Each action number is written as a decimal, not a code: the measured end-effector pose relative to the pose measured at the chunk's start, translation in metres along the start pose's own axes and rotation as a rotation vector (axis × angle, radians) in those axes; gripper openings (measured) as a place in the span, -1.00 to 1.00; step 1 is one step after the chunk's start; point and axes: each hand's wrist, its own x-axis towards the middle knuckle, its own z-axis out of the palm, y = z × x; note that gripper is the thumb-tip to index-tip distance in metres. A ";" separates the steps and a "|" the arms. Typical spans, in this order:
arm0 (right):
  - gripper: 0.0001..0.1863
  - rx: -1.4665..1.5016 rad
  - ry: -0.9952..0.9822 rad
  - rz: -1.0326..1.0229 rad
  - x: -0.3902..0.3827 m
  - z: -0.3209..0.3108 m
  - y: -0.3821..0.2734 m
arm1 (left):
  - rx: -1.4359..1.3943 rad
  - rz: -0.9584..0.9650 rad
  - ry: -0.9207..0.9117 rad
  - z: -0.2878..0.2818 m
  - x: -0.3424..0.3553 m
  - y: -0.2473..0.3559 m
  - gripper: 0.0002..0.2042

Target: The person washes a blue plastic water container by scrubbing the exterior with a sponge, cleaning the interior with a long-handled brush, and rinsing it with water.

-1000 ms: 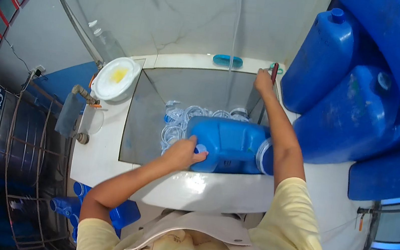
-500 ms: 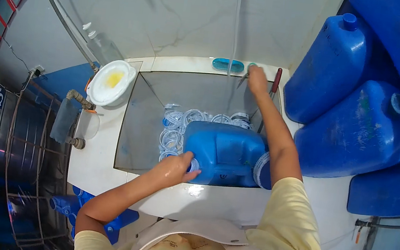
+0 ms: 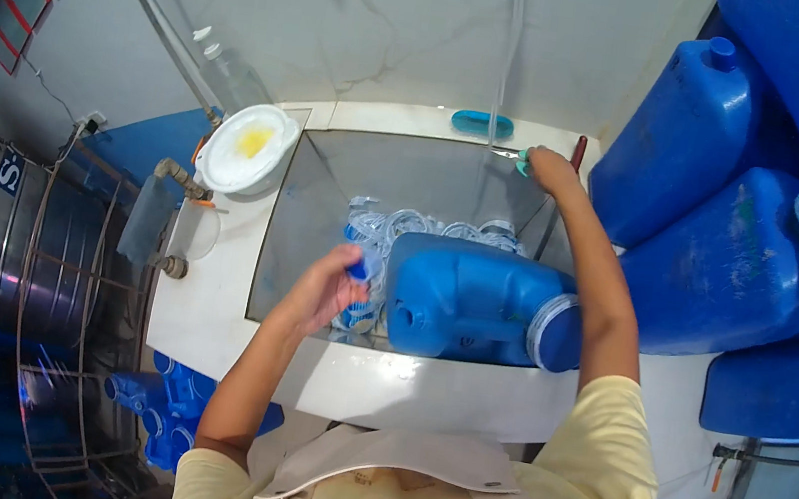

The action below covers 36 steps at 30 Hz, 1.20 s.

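My left hand [image 3: 321, 290] is closed on a small blue cap [image 3: 358, 266], held over the sink just left of the big jug. The blue plastic jug [image 3: 475, 290] lies on its side across the sink's near part. Its small spout [image 3: 408, 317] shows uncapped at the left end, and a wide blue lid [image 3: 560, 333] closes the right end. At the sink's far right corner, my right hand [image 3: 553, 172] grips scissors with green handles [image 3: 524, 162], their blades pointing left. Clear and white plastic rings and blue caps [image 3: 406, 225] are heaped in the sink behind and beside the jug.
A white tub with a yellow-stained lid [image 3: 248, 147] stands left of the sink [image 3: 351, 157]. A blue brush [image 3: 483, 123] rests on the far ledge, near a dark red handle [image 3: 579, 154]. Large blue jugs [image 3: 721, 262] crowd the right side. Clear pump bottles [image 3: 231, 71] stand behind the tub.
My left hand has come away from the jug's spout, up and left, with the blue cap. The scissors in my right hand have swung from pointing down to pointing left.
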 end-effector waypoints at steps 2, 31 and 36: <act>-0.71 0.056 -0.007 -0.130 -0.023 -0.009 -0.034 | -0.064 0.167 -0.038 -0.018 0.005 -0.006 -0.75; -0.56 2.045 -0.173 0.332 -0.172 -0.037 -0.349 | 0.286 0.635 0.176 -0.049 -0.046 -0.014 -0.78; -0.72 1.456 -0.060 0.139 -0.158 -0.064 -0.365 | 0.276 0.584 0.260 -0.086 -0.051 -0.002 -0.78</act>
